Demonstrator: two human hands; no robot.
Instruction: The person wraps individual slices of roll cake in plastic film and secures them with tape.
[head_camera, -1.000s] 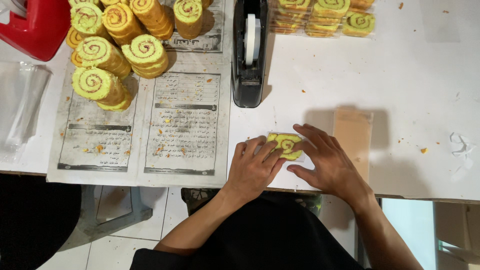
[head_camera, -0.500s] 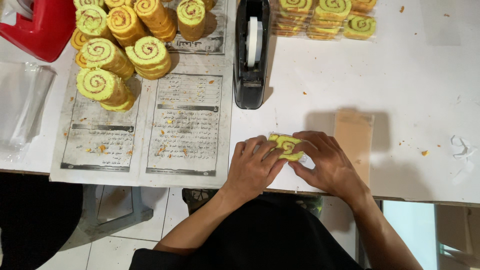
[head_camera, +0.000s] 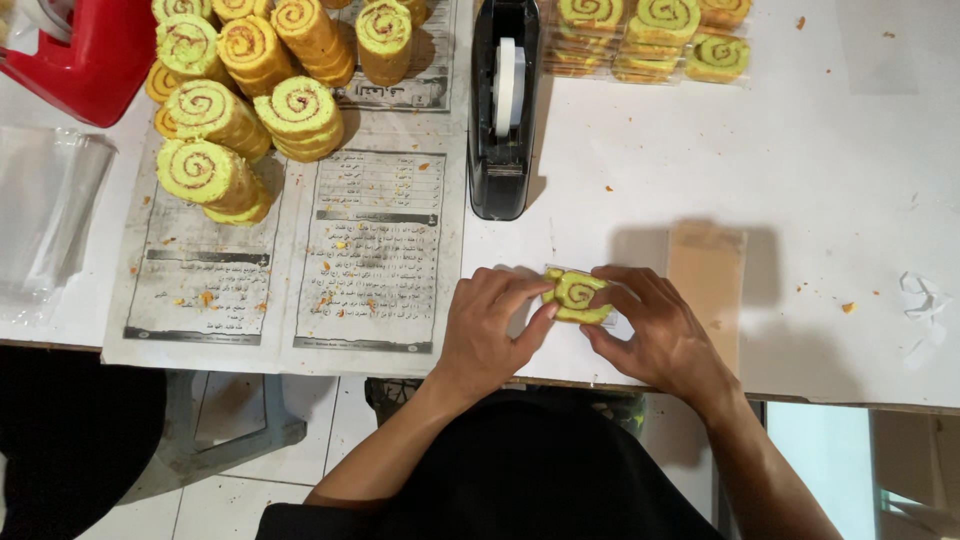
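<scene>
Swirl cake slice (head_camera: 578, 296) pinched between both hands at worktop (head_camera: 820, 160) edge; left hand (head_camera: 492, 330) and right hand (head_camera: 655, 330) closed on opposite ends, equally near; tape dispenser (head_camera: 503, 110) beyond.

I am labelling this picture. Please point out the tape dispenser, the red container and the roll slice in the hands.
tape dispenser (head_camera: 505, 110), head view, tape roll.
red container (head_camera: 95, 55), head view, side wall.
roll slice (head_camera: 578, 293), head view, spiral face.
</scene>
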